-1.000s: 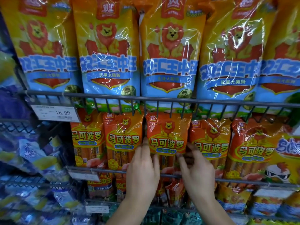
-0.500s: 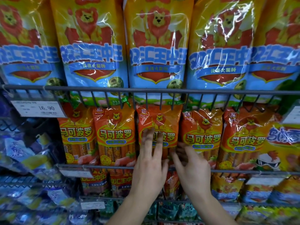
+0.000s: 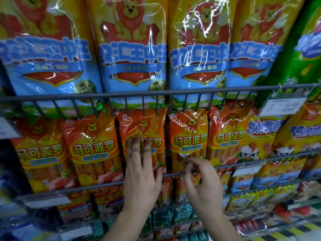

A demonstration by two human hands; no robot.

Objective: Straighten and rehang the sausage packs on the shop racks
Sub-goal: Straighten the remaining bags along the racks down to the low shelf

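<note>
The left hand [image 3: 142,173] lies flat, fingers straight, on the middle orange pack [image 3: 144,124], which hangs long-axis upright from the rack [image 3: 121,94] straight above. The right hand [image 3: 203,183], just beside, pinches the neighbouring pack [image 3: 189,134] low down (the exact hold is blurred).

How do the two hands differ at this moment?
The left hand lies flat, fingers straight, on one orange pack; the right hand has fingers curled, seemingly pinching the next pack. The left reaches higher than the right. Both work the same row.
</note>
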